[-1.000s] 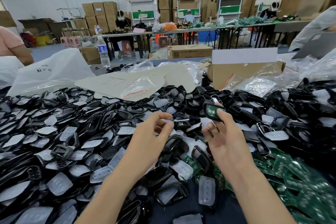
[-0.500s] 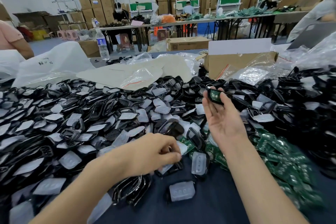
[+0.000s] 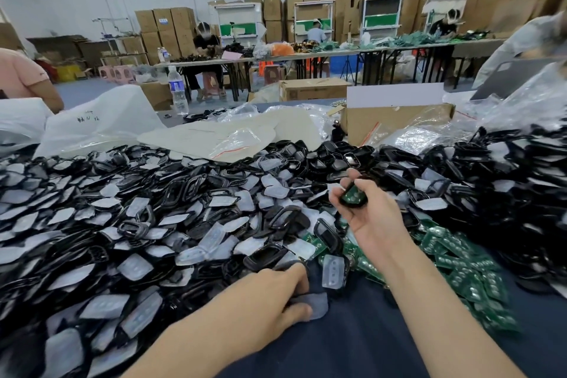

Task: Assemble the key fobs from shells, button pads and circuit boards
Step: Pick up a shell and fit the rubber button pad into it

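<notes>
A huge heap of black fob shells [image 3: 184, 193] mixed with translucent grey button pads [image 3: 211, 242] covers the dark blue table [image 3: 352, 344]. Green circuit boards [image 3: 460, 267] lie piled at the right. My right hand [image 3: 374, 218] is raised over the heap, fingers closed on a black shell with a green board inside [image 3: 352, 196]. My left hand [image 3: 270, 298] is low at the heap's near edge, its fingertips pinching a loose button pad [image 3: 313, 304] that lies on the table.
Clear plastic bags [image 3: 242, 141] and an open cardboard box [image 3: 395, 120] stand behind the heap, with a white bag [image 3: 98, 120] and a water bottle [image 3: 178, 92] at the back left. Other people sit at far tables. A sleeve shows at the left edge.
My left hand has dropped from the middle of the heap to its near edge and closed on a button pad. My right hand kept hold of the shell with the board.
</notes>
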`<state>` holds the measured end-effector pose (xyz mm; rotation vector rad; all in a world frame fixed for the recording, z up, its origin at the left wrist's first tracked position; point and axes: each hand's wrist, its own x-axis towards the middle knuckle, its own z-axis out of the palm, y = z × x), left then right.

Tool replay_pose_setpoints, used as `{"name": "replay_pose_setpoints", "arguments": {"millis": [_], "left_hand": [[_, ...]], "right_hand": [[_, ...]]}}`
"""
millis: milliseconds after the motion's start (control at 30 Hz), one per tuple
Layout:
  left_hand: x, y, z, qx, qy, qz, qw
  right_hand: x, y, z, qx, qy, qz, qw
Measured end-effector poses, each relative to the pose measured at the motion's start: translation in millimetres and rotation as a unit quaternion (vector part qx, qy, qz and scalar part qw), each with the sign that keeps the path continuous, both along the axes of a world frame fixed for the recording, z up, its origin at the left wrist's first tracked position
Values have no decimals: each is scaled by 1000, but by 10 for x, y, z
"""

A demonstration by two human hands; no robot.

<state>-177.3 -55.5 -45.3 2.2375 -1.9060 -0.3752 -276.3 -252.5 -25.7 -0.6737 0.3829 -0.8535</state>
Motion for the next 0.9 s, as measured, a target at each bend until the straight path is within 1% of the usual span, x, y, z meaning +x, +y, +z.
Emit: {"name": "replay_pose_setpoints", "arguments": {"millis": [33, 67, 100, 133, 167, 200, 267, 333, 367, 433, 500, 633, 767, 900], "left_hand": [[38, -12, -15, -10, 35, 13, 999], [78, -40, -15, -32, 95, 37, 994], [119, -87, -7, -69, 174, 70, 980], [156, -152, 12, -115, 255, 105, 954], [190, -231, 34, -165, 323, 137, 922], [217, -322, 58, -211, 375, 163, 888], [241, -513, 93, -281, 431, 195, 835], [226, -695, 83, -316, 460, 209, 803], [211, -771, 65, -325, 468, 210, 795], [190, -885, 14, -332, 468, 204, 793], [203, -939, -36, -331, 454, 197, 803], [258, -951, -93, -339, 431, 207, 810], [260, -936, -102, -347, 415, 196, 818], [246, -874, -83, -334, 412, 168, 831]], "right_hand": [[4, -3, -33, -24, 26, -2, 999], [11, -3, -68, -48, 53, -7, 997], [22, -4, -103, -68, 76, -12, 995], [37, -4, -132, -86, 95, -16, 992], [57, 1, -154, -105, 114, -17, 988], [83, 8, -169, -128, 136, -15, 982], [145, 21, -178, -186, 175, -9, 967], [207, 26, -180, -245, 194, -1, 950], [228, 23, -182, -268, 201, 3, 942], [244, 8, -188, -297, 210, 16, 931], [251, -12, -197, -308, 209, 27, 928], [293, -44, -214, -332, 218, 14, 918], [307, -49, -220, -324, 216, -1, 921], [284, -94, -233, -311, 218, -12, 925]]}}
